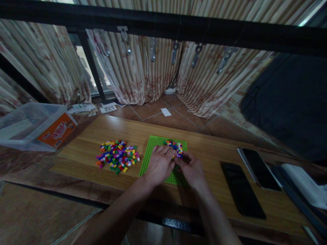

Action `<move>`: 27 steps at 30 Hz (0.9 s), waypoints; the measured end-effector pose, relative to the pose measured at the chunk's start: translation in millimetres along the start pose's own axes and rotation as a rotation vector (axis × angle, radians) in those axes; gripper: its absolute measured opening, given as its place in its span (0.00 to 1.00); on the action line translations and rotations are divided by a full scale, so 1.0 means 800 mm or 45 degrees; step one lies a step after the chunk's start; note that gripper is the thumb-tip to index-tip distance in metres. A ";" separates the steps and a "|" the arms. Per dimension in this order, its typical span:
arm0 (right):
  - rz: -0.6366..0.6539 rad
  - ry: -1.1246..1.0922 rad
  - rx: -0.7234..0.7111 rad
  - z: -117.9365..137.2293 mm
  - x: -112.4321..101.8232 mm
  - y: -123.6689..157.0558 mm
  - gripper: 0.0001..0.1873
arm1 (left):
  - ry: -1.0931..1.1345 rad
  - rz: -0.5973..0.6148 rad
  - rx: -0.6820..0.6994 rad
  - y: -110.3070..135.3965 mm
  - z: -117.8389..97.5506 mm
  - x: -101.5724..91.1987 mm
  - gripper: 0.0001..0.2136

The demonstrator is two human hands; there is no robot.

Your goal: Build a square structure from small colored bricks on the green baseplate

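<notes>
My left hand (159, 165) lay flat, empty, steadying green studded plastic baseplate (155, 144); my right hand (191, 170) was at multicoloured brick patch (175, 147), grip unclear. Risk: crooked push could dislodge neighbouring bricks.

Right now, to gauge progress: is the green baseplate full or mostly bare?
Mostly bare: built bricks cover only the far right corner of the baseplate; left hand and right hand hide some.
</notes>
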State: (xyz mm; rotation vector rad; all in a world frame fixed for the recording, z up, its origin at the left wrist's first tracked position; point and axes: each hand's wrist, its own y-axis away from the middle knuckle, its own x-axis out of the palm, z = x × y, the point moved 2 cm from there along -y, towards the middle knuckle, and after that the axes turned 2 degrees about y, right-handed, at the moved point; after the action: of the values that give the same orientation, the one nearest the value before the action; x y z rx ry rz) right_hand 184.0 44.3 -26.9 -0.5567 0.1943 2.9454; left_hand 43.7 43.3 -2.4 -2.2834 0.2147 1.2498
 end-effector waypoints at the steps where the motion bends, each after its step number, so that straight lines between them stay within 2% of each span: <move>1: -0.002 -0.001 -0.002 -0.001 0.001 -0.001 0.20 | -0.001 0.002 0.000 0.000 0.000 0.001 0.11; 4: -0.011 -0.034 -0.003 -0.002 0.004 -0.003 0.20 | 0.002 -0.001 -0.005 0.000 0.000 0.002 0.11; 10: 0.050 -0.261 0.119 0.000 0.001 0.001 0.24 | 0.045 -0.011 0.007 0.000 0.002 0.001 0.08; 14: 0.072 -0.282 0.144 -0.003 -0.011 0.001 0.26 | 0.116 -0.008 0.045 0.003 0.006 -0.004 0.12; 19: -0.063 -0.162 0.091 -0.016 -0.022 -0.012 0.31 | 0.214 -0.074 0.019 0.007 0.016 -0.016 0.18; 21: -0.112 -0.053 -0.005 -0.017 -0.021 -0.017 0.32 | 0.215 -0.124 -0.029 0.007 0.028 -0.025 0.19; 24: -0.105 0.105 -0.172 -0.013 -0.018 -0.019 0.32 | 0.156 -0.183 -0.158 0.008 0.059 -0.043 0.20; 25: -0.097 0.156 -0.223 -0.010 -0.016 -0.019 0.32 | 0.137 -0.170 -0.203 0.010 0.072 -0.051 0.20; 27: -0.082 0.248 -0.324 -0.005 -0.014 -0.019 0.32 | 0.147 -0.049 -0.265 0.016 0.098 -0.068 0.19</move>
State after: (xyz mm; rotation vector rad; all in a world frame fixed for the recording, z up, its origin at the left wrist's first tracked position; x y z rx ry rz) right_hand 198.3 57.0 -27.8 -0.8672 -0.1792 2.8688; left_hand -49.4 66.6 2.9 -2.5279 0.0835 1.1696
